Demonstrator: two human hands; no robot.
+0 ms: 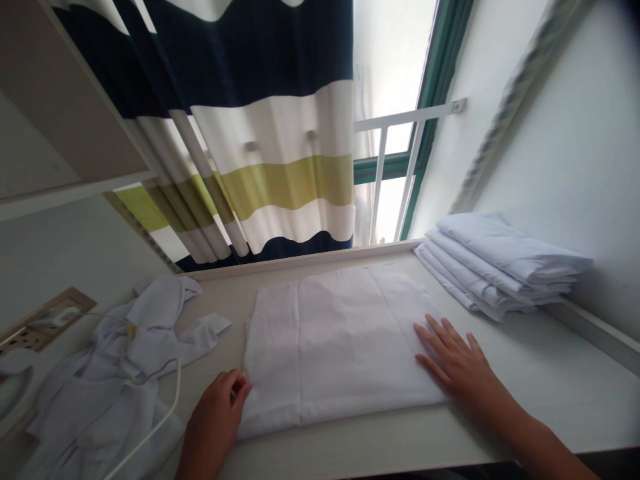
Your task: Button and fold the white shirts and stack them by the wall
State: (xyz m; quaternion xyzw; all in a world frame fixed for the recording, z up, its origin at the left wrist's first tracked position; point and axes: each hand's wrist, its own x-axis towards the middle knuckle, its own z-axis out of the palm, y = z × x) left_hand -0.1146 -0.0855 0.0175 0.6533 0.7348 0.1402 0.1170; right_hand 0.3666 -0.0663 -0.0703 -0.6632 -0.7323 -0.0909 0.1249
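Observation:
A white cloth [345, 340], folded into a wide rectangle with visible creases, lies flat on the pale tabletop [380, 443] in front of me. At its left edge, my left hand [215, 413] has its fingers curled, thumb and fingertips pinched together at the border of the fabric. My right hand [457, 363] rests with spread fingers over the right edge of the cloth, its palm partly on the tabletop. Whether the far side of the cloth has loose layers beneath it, I cannot tell.
Several folded white cloths [505, 260] form a stack at the back right by the wall. Crumpled white fabric [145, 333] lies on the left, with a white cable [170, 400] across it. A power strip [45, 323] is beside it. Behind hangs a striped curtain [280, 133].

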